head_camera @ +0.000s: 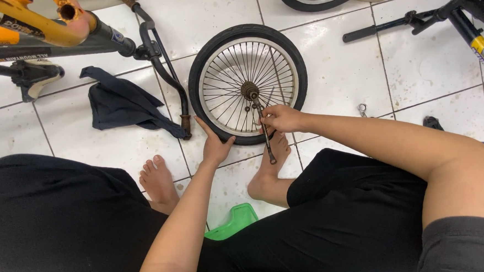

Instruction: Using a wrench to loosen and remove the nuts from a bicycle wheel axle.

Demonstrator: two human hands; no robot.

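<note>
Right hand (280,118) gripping wrench (264,129), left hand (215,145) steadying wheel (247,84)

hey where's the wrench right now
In the head view, centre frame: the wrench is in the right hand, its head on the wheel hub, beside the left hand.

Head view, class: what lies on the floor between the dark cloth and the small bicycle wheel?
Between the dark cloth and the wheel lies a black curved handlebar, running down to a rusty end by the left hand. The head view shows it.
</note>
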